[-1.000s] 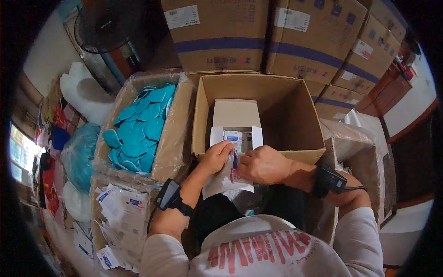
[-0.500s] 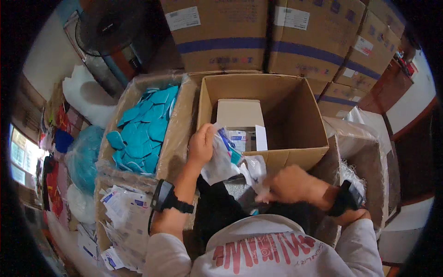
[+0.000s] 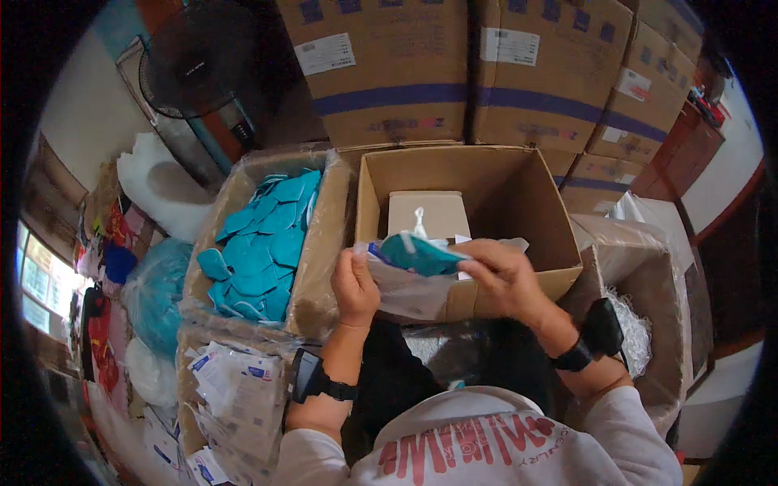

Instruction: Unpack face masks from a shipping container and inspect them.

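Unbagging, seemingly: left hand [image 3: 355, 287] pinching bag [image 3: 412, 298], right hand [image 3: 506, 277] gripping teal mask [image 3: 423, 255]. Next calls for steady pull.

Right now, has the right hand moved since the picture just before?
Yes. The right hand has moved forward, away from the body, and now overlaps the near rim of the open cardboard box.
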`<state>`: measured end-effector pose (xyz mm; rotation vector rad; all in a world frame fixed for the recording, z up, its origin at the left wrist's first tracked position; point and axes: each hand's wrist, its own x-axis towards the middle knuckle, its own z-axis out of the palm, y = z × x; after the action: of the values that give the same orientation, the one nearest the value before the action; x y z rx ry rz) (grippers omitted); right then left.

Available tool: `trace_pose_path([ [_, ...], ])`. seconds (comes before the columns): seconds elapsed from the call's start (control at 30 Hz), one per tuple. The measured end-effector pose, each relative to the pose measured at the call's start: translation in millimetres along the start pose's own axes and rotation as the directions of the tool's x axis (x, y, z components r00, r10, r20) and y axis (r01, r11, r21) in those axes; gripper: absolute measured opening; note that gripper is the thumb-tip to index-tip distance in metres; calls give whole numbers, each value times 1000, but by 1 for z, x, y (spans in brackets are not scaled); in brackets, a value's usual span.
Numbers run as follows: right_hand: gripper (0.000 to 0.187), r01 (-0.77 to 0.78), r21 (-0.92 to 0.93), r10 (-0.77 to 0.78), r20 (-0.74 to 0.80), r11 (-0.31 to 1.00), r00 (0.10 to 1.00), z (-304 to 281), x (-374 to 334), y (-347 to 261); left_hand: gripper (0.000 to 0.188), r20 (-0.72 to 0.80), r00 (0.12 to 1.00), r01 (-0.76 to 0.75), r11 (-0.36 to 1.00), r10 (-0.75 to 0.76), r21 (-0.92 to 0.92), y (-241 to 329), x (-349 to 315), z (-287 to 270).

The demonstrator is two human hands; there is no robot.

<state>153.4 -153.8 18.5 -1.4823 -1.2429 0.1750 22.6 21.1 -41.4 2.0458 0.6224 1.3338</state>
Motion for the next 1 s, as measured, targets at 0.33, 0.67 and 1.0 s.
trace_pose_path([
  [0.33, 23, 13, 834, 414, -287, 551, 864, -44, 38, -16, 18, 87, 992, -95, 994, 90, 52, -24, -12, -15],
  [0.67, 24, -424, 404, 406, 134, 810, 904, -110, 51, -20, 15, -3, 964, -263, 958, 265, -112, -7, 0, -46],
  [1.0, 21, 332, -446, 91, 698, 831, 710, 13, 64, -54, 18, 70, 880, -457, 879, 469, -138, 5, 2, -46],
])
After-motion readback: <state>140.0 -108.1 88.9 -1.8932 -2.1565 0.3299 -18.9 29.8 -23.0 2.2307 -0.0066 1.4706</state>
